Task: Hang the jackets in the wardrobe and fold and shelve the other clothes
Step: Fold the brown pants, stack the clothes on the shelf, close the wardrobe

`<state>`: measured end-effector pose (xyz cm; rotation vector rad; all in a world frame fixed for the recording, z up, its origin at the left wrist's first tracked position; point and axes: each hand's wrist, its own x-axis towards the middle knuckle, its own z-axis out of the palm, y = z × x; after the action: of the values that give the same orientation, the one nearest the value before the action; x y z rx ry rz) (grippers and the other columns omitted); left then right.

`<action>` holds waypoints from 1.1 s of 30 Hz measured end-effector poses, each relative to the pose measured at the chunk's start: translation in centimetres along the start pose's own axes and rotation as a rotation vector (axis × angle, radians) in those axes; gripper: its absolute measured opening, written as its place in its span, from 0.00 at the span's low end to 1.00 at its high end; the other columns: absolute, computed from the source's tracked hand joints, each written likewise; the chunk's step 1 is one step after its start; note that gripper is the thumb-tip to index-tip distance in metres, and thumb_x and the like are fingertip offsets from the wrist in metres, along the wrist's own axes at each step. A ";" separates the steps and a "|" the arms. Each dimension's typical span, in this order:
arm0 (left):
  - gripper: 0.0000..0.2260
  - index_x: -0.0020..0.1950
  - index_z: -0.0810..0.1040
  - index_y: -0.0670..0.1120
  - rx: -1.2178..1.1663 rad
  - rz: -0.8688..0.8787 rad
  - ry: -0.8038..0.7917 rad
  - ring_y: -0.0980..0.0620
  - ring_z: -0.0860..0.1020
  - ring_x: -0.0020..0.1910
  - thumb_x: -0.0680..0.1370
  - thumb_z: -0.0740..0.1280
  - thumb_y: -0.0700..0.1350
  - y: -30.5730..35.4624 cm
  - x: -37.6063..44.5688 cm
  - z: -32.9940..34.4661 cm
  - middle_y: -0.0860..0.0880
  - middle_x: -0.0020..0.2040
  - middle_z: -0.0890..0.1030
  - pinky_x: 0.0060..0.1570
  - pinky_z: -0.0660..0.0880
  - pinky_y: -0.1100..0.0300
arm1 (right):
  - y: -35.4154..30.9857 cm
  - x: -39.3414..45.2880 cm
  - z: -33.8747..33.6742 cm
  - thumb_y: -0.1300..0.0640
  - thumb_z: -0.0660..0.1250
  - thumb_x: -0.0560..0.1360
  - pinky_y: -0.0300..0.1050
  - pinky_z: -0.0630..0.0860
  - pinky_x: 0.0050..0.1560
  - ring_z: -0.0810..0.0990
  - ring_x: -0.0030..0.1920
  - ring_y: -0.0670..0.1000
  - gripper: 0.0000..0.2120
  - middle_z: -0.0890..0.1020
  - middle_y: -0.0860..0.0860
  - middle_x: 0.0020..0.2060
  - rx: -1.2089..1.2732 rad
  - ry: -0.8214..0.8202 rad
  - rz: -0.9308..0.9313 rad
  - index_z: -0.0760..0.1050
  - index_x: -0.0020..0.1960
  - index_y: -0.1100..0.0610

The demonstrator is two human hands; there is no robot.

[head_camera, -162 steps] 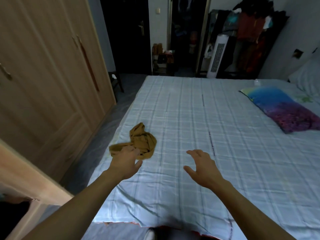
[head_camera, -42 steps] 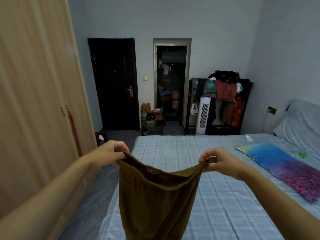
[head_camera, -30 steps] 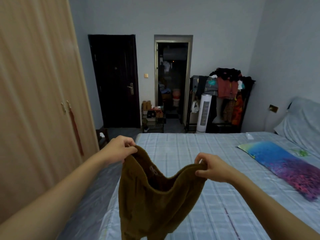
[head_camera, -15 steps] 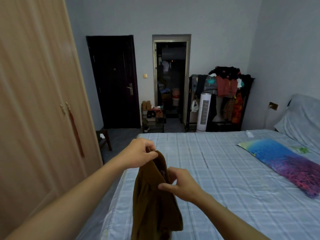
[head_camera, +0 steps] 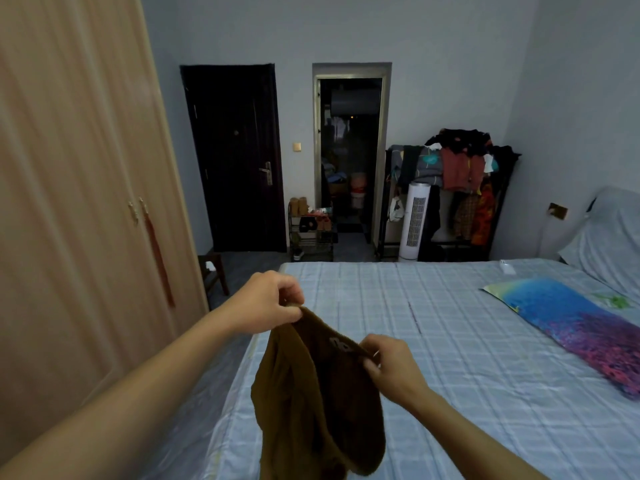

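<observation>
Head view: left hand [head_camera: 268,303] and right hand [head_camera: 388,367] pinch brown garment [head_camera: 311,403] above bed [head_camera: 450,358], beside wardrobe [head_camera: 76,202].

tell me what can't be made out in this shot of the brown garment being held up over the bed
Head view only:
- Brown garment: its lower end is cut off by the bottom edge; bunched folds hide its type.
- Label inside the waistband: too small to read.
- Right hand: fingertips hidden behind the cloth.
- Wardrobe: doors shut, inside unseen.
- Room beyond the doorway: too dark.
</observation>
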<state>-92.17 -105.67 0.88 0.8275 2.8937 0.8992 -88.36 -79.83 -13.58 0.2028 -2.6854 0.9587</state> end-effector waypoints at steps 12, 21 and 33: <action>0.15 0.48 0.81 0.52 0.101 -0.074 0.050 0.58 0.80 0.48 0.74 0.68 0.31 -1.8 -0.3 -1.1 0.55 0.47 0.81 0.46 0.79 0.63 | 2.8 2.1 -5.5 0.73 0.62 0.67 0.37 0.62 0.32 0.72 0.38 0.50 0.13 0.72 0.49 0.39 -0.237 0.139 0.136 0.71 0.39 0.55; 0.15 0.46 0.80 0.53 0.150 -0.032 0.026 0.59 0.80 0.45 0.74 0.68 0.32 -3.7 -0.8 -2.4 0.55 0.45 0.81 0.45 0.79 0.61 | 4.7 1.4 -6.9 0.72 0.64 0.73 0.48 0.81 0.32 0.83 0.37 0.52 0.12 0.79 0.51 0.43 0.157 0.125 0.114 0.73 0.44 0.55; 0.21 0.35 0.77 0.51 0.005 0.270 -0.145 0.51 0.81 0.55 0.74 0.63 0.25 -6.8 -3.0 -1.8 0.51 0.50 0.83 0.53 0.79 0.55 | 3.7 0.7 -10.6 0.78 0.60 0.74 0.49 0.80 0.33 0.83 0.41 0.57 0.20 0.80 0.56 0.50 0.356 -0.094 -0.133 0.77 0.34 0.57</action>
<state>-93.21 -112.81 -1.62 1.2506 2.7042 0.8077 -87.60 -70.20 -7.72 0.5030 -2.5223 1.4076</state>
